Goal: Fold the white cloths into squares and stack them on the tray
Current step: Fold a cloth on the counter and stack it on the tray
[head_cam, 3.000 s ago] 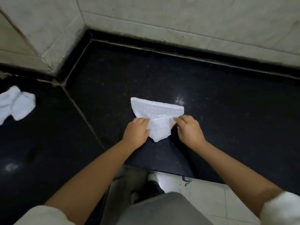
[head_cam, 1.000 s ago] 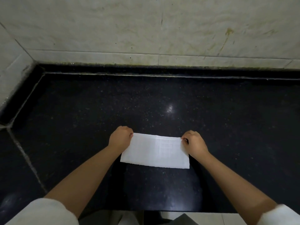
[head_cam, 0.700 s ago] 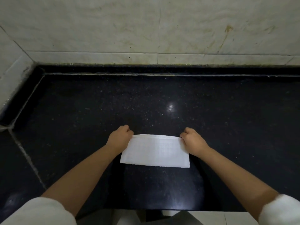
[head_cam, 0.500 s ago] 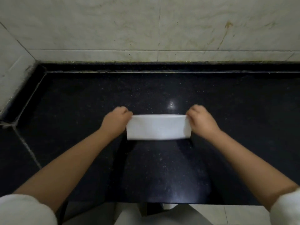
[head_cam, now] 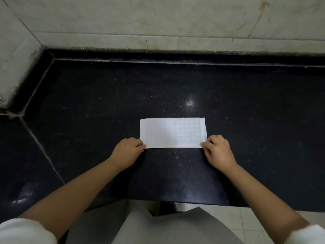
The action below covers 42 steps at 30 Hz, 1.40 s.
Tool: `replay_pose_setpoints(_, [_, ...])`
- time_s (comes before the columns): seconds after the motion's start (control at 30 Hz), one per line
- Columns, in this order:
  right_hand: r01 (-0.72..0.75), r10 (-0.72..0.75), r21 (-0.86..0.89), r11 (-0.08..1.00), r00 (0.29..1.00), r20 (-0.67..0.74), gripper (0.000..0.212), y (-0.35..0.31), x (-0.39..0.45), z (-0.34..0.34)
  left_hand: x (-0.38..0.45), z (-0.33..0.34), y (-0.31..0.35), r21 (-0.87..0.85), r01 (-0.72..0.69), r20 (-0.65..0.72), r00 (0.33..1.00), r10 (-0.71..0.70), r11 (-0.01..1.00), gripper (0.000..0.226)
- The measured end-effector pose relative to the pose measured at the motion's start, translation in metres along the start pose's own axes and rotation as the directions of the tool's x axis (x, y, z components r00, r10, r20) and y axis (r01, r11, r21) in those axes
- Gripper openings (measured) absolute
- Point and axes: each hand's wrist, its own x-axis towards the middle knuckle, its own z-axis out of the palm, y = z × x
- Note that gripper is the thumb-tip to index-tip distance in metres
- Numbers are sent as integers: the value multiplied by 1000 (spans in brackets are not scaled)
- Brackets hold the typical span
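Note:
A white cloth point(head_cam: 173, 132) lies flat on the black stone counter point(head_cam: 123, 95), folded into a long rectangle with a faint grid weave. My left hand point(head_cam: 128, 152) pinches its near left corner with curled fingers. My right hand point(head_cam: 218, 150) pinches the near right corner the same way. Both hands sit at the cloth's near edge, low against the counter. No tray is in view.
A pale tiled wall point(head_cam: 158, 22) runs along the back of the counter and turns the corner at the left point(head_cam: 15, 55). A grout seam point(head_cam: 40, 147) crosses the counter on the left. The counter's front edge point(head_cam: 193, 202) lies close to my body, with light floor tiles below.
The cloth was a crumpled triangle, then spread as a rectangle. Both hands lifted it off the counter half a second ago and have now laid it down flat, holding its near corners.

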Motion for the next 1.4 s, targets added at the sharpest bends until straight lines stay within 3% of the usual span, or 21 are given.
replay_pose_setpoints(0.13, [-62,64,67,996,998,-24,20,-4,-8,-1,4,-6,3,32,26,-69,997,-23,999,6])
replay_pose_setpoints(0.23, [-313,323,142,939,945,-50,20,-16,-6,-7,22,-12,10,-18,97,-106,989,-99,995,35])
replay_pose_setpoints(0.33, [-564,557,38,825,822,115,33,-26,6,-14,50,-19,29,-113,259,6,966,-260,959,48])
replay_pose_setpoints(0.43, [-619,621,-79,782,760,189,35,-36,17,-14,74,-17,44,-127,397,124,916,-382,909,59])
replay_pose_setpoints(0.57, [-678,688,-138,722,682,250,33,-43,25,-11,80,0,48,-129,452,232,879,-417,882,64])
replay_pose_setpoints(0.73, [-735,733,-107,669,629,260,28,-52,28,-8,78,8,47,-128,461,212,878,-430,878,64])
replay_pose_setpoints(0.93, [-716,715,-76,694,674,185,18,-55,28,-10,78,10,48,-121,462,207,877,-433,878,75])
replay_pose_setpoints(1.03, [-676,668,57,735,736,113,7,-59,33,-17,82,8,47,-111,462,230,874,-429,880,66])
replay_pose_setpoints(1.2, [-524,564,321,789,825,-40,12,-97,61,-38,76,-12,20,-179,345,228,926,-302,921,62])
replay_pose_setpoints(1.27, [-424,504,415,805,858,-100,3,-123,73,-38,63,-24,-4,-184,383,167,920,-356,905,61])
replay_pose_setpoints(1.33, [-328,429,437,837,891,-153,10,-148,80,-26,45,-29,-28,-211,458,150,888,-434,864,60])
replay_pose_setpoints(1.4, [-288,363,413,864,925,-116,15,-170,85,-6,23,-27,-47,-234,506,164,862,-479,830,60])
